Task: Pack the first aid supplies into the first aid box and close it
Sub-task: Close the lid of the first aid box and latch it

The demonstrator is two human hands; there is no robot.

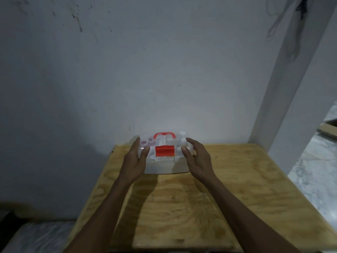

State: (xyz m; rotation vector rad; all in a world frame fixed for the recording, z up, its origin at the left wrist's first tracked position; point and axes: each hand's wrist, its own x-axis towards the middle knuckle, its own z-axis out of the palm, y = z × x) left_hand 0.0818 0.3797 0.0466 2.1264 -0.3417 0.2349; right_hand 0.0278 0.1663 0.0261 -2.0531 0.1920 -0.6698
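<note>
both hands' grip spread open, left hand [135, 158] and right hand [196, 158] cupping the sides of the clear first aid box [165, 164], red latch [165, 150] facing us, lid down, wooden tabletop [182, 207] underneath

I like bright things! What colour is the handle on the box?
The handle is red, seen best in the head view, on the clear first aid box.

Glossy clear plastic first aid box [165, 167], red plastic latch [164, 150], matt plywood table [228, 189].

Place: plain room in a home, likely
Wall [145, 70]: bare, white, scuffed with dark marks
Table [182, 207]: raw plywood top
Floor [313, 170]: marble-patterned, at right
</note>
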